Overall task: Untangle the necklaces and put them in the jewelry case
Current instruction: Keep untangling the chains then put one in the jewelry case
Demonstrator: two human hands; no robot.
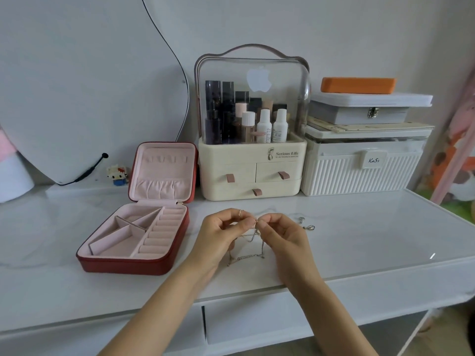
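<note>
Now both the left hand (pixel 221 231) and the right hand (pixel 279 231) are pinching the thin, light, limp necklaces (pixel 248 246) at the knot, hanging above the tabletop (pixel 359 235) near its front edge, beside the open jewelry case (pixel 133 240).

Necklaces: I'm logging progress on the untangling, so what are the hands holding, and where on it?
Both hands pinch the tangled necklaces at the top; the rest hangs to the table.
</note>
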